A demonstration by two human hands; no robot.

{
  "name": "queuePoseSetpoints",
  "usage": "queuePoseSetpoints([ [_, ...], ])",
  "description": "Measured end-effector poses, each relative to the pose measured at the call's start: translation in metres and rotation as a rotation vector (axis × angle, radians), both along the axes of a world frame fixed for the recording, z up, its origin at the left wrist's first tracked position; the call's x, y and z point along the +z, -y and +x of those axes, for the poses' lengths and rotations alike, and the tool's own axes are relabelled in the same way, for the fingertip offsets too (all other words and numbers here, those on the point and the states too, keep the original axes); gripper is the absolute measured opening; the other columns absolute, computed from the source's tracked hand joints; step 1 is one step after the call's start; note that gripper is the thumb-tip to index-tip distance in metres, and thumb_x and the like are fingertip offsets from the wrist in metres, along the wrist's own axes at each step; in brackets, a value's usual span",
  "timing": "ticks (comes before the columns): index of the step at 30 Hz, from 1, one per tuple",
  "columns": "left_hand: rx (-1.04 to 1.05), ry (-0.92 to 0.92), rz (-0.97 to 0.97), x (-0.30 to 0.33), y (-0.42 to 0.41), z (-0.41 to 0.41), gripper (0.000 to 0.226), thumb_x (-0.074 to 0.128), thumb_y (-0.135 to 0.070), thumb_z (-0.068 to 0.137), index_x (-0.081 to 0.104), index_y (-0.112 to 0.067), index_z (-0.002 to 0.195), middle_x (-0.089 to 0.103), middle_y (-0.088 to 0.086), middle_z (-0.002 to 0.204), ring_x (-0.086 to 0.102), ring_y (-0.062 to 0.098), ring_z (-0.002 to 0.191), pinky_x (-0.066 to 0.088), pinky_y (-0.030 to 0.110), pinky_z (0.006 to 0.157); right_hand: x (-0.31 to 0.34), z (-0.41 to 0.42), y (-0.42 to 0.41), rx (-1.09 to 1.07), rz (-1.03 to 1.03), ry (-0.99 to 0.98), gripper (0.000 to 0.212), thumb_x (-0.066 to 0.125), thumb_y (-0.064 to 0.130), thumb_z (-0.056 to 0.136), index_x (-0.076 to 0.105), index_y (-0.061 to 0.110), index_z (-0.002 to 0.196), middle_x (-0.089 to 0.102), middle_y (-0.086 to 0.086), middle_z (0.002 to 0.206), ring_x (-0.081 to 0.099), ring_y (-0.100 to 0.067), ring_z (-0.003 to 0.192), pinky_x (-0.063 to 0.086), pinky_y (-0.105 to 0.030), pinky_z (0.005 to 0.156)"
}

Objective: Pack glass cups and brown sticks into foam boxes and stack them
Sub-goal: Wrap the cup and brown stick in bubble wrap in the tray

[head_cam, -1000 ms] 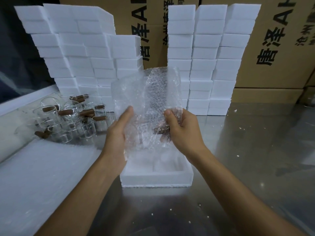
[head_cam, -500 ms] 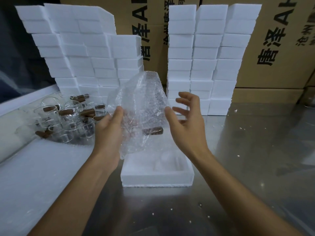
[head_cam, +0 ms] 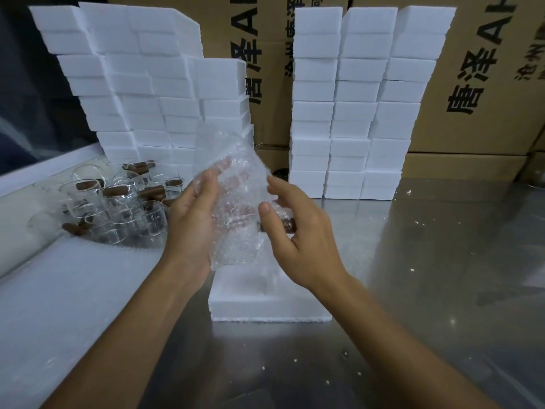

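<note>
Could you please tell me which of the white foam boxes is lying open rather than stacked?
The open foam box lying alone on the steel table, directly below both hands; every other foam box sits closed in the stacks behind.

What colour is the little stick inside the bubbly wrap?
Brown. The stick shows through the clear bubble wrap in the head view.

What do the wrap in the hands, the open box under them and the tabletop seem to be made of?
Wrap: clear plastic bubble film, by its see-through, dimpled surface.
Open box: white foam, likely expanded polystyrene, matte with a grainy, crumbly edge.
Tabletop: probably stainless steel, grey with blurred reflections of the stacks.
</note>
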State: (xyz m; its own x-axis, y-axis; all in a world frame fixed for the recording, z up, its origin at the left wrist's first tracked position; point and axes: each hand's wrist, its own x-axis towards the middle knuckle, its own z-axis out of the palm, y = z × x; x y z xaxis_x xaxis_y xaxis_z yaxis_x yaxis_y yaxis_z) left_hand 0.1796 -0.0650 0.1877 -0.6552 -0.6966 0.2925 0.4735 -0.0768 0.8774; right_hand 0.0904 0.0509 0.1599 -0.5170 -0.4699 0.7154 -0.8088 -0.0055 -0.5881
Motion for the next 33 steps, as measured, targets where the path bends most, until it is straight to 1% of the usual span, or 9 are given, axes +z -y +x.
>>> queuePoseSetpoints([
  [5, 0.014, -0.023, 0.006, 0.000, -0.002, 0.000, 0.029, 0.054, -0.045, 0.090, 0.072, -0.031, 0.108, 0.075, -0.001, 0.110, 0.071, 0.022, 0.102, 0.061, 0.037, 0.074, 0.001, 0.002, 0.002, 0.066, -0.020, 0.212, 0.039, 0.055, 0.038, 0.100, 0.056, 0.021, 0.135, 0.070, 0.021, 0.094, 0.070, -0.007, 0.083, 0.060, -0.032, 0.077],
  [10, 0.032, -0.031, 0.001, 0.003, -0.003, 0.001, 0.025, 0.051, -0.041, 0.095, 0.073, -0.033, 0.106, 0.075, -0.001, 0.108, 0.072, 0.021, 0.099, 0.060, 0.033, 0.068, 0.010, 0.003, 0.002, 0.199, -0.043, 0.415, 0.023, 0.059, 0.030, 0.100, 0.073, 0.017, 0.089, 0.065, 0.018, 0.070, 0.060, 0.001, 0.069, 0.046, -0.013, 0.067],
  [13, 0.051, -0.034, -0.019, 0.004, -0.004, 0.001, 0.026, 0.050, -0.038, 0.099, 0.075, -0.036, 0.100, 0.076, -0.003, 0.104, 0.073, 0.018, 0.094, 0.059, 0.030, 0.066, 0.014, 0.005, 0.001, 0.246, -0.036, 0.568, 0.037, 0.060, 0.034, 0.099, 0.067, 0.006, 0.074, 0.061, 0.008, 0.068, 0.055, -0.008, 0.067, 0.043, -0.021, 0.067],
  [17, 0.058, -0.030, -0.053, 0.005, -0.008, 0.002, 0.030, 0.050, -0.039, 0.099, 0.077, -0.042, 0.086, 0.077, -0.009, 0.093, 0.074, 0.012, 0.085, 0.058, 0.026, 0.061, 0.018, 0.007, 0.003, 0.245, 0.034, 0.787, 0.064, 0.057, 0.049, 0.096, 0.056, -0.015, 0.103, 0.064, -0.033, 0.101, 0.056, -0.047, 0.078, 0.050, -0.057, 0.077],
  [18, 0.050, -0.033, -0.062, 0.006, -0.010, 0.002, 0.032, 0.050, -0.038, 0.099, 0.077, -0.044, 0.084, 0.077, -0.010, 0.091, 0.074, 0.010, 0.083, 0.058, 0.026, 0.061, 0.019, 0.007, 0.004, 0.247, 0.063, 0.836, 0.067, 0.057, 0.050, 0.095, 0.055, -0.015, 0.110, 0.062, -0.034, 0.111, 0.059, -0.048, 0.083, 0.051, -0.059, 0.083],
  [22, 0.027, -0.041, -0.072, 0.007, -0.012, 0.003, 0.037, 0.048, -0.038, 0.100, 0.076, -0.049, 0.079, 0.076, -0.014, 0.089, 0.074, 0.008, 0.082, 0.058, 0.026, 0.061, 0.014, -0.002, 0.005, 0.247, 0.129, 1.013, 0.049, 0.063, 0.051, 0.090, 0.073, 0.007, 0.108, 0.075, -0.011, 0.107, 0.071, -0.030, 0.096, 0.057, -0.048, 0.092],
  [26, 0.009, -0.029, -0.054, 0.006, -0.011, 0.003, 0.031, 0.048, -0.040, 0.099, 0.076, -0.043, 0.085, 0.077, -0.008, 0.093, 0.074, 0.015, 0.087, 0.061, 0.033, 0.065, 0.014, -0.003, 0.002, 0.335, 0.148, 1.059, 0.039, 0.061, 0.051, 0.091, 0.074, 0.018, 0.107, 0.077, -0.001, 0.097, 0.072, -0.020, 0.085, 0.057, -0.031, 0.072],
  [30, 0.017, -0.057, -0.047, 0.007, -0.011, 0.003, 0.029, 0.048, -0.038, 0.100, 0.075, -0.041, 0.090, 0.076, -0.006, 0.100, 0.073, 0.019, 0.095, 0.061, 0.040, 0.076, 0.014, -0.002, 0.005, 0.298, 0.150, 1.099, 0.030, 0.059, 0.041, 0.092, 0.072, 0.014, 0.096, 0.059, -0.007, 0.078, 0.051, -0.020, 0.064, 0.038, -0.029, 0.057],
  [33, -0.004, -0.078, -0.054, 0.006, -0.012, 0.002, 0.034, 0.047, -0.035, 0.101, 0.076, -0.046, 0.086, 0.076, -0.009, 0.098, 0.073, 0.016, 0.095, 0.061, 0.036, 0.077, 0.015, -0.002, 0.005, 0.256, 0.164, 1.057, 0.016, 0.057, 0.038, 0.093, 0.059, 0.022, 0.092, 0.044, -0.008, 0.082, 0.035, -0.027, 0.070, 0.027, -0.028, 0.051],
])
